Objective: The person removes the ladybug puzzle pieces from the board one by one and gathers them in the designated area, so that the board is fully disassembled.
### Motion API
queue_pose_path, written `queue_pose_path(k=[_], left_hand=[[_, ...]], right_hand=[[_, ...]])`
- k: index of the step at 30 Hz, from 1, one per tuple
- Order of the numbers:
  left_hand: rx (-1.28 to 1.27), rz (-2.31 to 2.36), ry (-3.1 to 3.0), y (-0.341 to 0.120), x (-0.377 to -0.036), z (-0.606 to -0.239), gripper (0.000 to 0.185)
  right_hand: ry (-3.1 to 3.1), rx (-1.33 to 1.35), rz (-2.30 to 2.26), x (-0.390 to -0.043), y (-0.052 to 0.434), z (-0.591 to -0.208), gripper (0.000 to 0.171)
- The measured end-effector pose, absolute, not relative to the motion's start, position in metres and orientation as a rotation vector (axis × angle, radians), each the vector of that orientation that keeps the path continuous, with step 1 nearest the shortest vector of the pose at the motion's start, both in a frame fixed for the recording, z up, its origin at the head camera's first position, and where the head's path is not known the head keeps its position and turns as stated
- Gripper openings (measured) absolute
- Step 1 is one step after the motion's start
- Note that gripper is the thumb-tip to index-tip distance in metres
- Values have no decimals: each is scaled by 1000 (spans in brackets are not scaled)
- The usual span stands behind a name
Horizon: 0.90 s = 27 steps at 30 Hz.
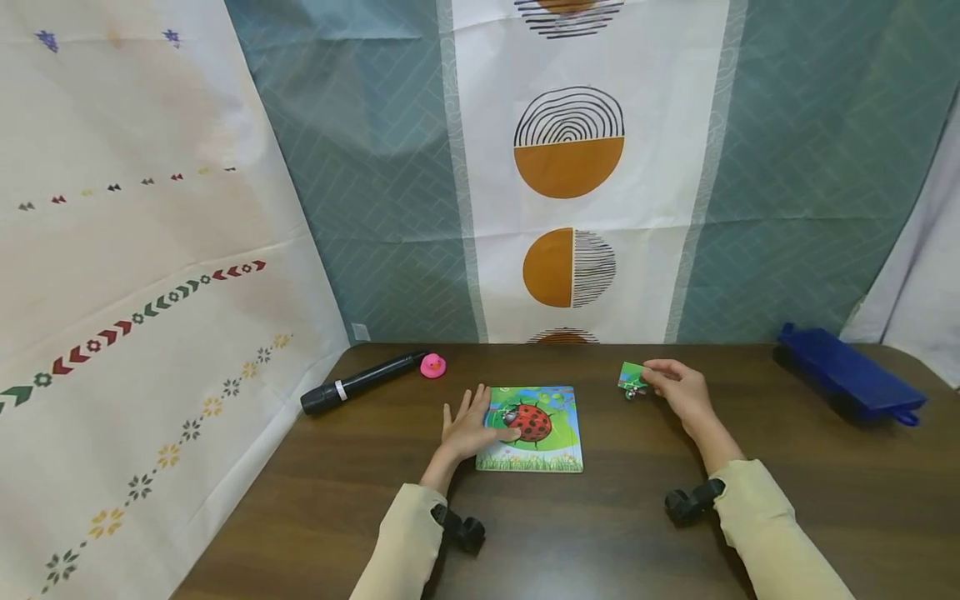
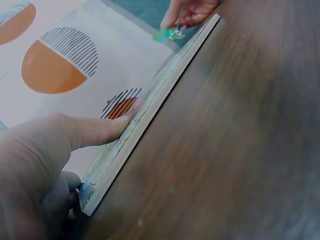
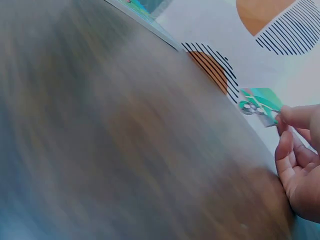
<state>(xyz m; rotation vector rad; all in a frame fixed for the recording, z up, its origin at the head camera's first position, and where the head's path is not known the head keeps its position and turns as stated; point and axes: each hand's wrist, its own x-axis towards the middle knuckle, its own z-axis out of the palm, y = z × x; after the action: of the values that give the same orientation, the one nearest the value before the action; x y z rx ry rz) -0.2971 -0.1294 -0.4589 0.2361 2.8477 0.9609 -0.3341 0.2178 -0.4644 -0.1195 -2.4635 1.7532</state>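
A square picture board (image 1: 558,425) with a red ladybug on green and blue lies flat on the table. My left hand (image 1: 465,429) rests at its left side, fingers stretched out and thumb lying over the picture. In the left wrist view that thumb (image 2: 102,131) presses on the top of the board (image 2: 150,112), whose pale edge shows. Farther right, my right hand (image 1: 681,392) pinches a small square green card (image 1: 632,375) between thumb and fingers, held off the table. A shiny silver-and-green bit (image 3: 250,107) shows on the card; its kind is unclear.
A black flashlight-like tube (image 1: 360,383) lies at the back left beside a pink rubber duck (image 1: 432,365). At the back right stands a blue plastic case (image 1: 851,371). Patterned cloth (image 1: 375,167) hangs behind the brown table (image 1: 585,533).
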Motion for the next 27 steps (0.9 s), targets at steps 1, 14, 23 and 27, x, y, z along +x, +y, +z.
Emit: queue_pose_path(k=[1, 14, 23, 27], left_hand=[[237, 971, 2846, -130, -296, -460, 99], [236, 1005, 2843, -132, -294, -460, 99], [243, 1021, 2841, -133, -292, -457, 98], [270, 1001, 2835, -131, -294, -456, 98]], right_hand=[[-2512, -110, 1708, -335, 219, -465, 49], [-2717, 18, 1302, -350, 213, -469, 38], [-2749, 118, 1139, -354, 211, -467, 34], [-2765, 89, 1192, -353, 214, -463, 38]])
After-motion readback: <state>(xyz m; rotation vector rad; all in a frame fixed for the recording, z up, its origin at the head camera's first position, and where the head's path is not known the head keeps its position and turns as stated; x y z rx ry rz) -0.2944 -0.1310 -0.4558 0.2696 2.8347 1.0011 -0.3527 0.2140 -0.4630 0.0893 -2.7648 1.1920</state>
